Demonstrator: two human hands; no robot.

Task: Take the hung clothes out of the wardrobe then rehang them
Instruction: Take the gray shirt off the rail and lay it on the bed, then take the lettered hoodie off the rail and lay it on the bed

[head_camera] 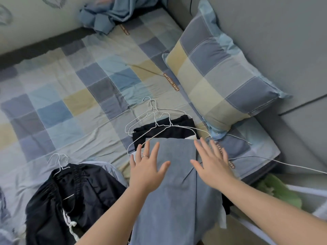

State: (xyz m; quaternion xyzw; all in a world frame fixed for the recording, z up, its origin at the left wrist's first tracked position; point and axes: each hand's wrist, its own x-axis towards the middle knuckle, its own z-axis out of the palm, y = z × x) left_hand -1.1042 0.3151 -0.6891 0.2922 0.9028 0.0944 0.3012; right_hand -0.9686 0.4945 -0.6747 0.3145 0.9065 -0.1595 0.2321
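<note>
Two bare hands reach fwd, palms down, fingers straight and spread wide, neither holding anything. L hand [146, 165], w/ a thin ring [145, 156] on one finger, lies over the left part of a blue-grey garment [177, 191]; R hand [212, 161] is at the garment's right edge. Can't tell if the palms press the cloth or sit just above it. Garment lies flat on the bed, running from the hands down to the bottom of the view, btwn both forearms. Just beyond the fingertips, several white wire hangers [155, 121] lie loose and overlapping on a folded black garment [164, 128], which the blue-grey one partly covers. Left of the L arm, a heap of black clothing w/ a white drawstring [70, 200], two more wire hangers' hooks [59, 161] sticking out at its top. All rests on a checked bedsheet [70, 85] in blue, grey and yellow. Matching checked pillow [221, 75] sits beyond the R hand, against a grey headboard [283, 41]. Crumpled blue cloth [106, 15] lies at the bed's far end. Something green [279, 190] shows beside the bed, lower right.
</note>
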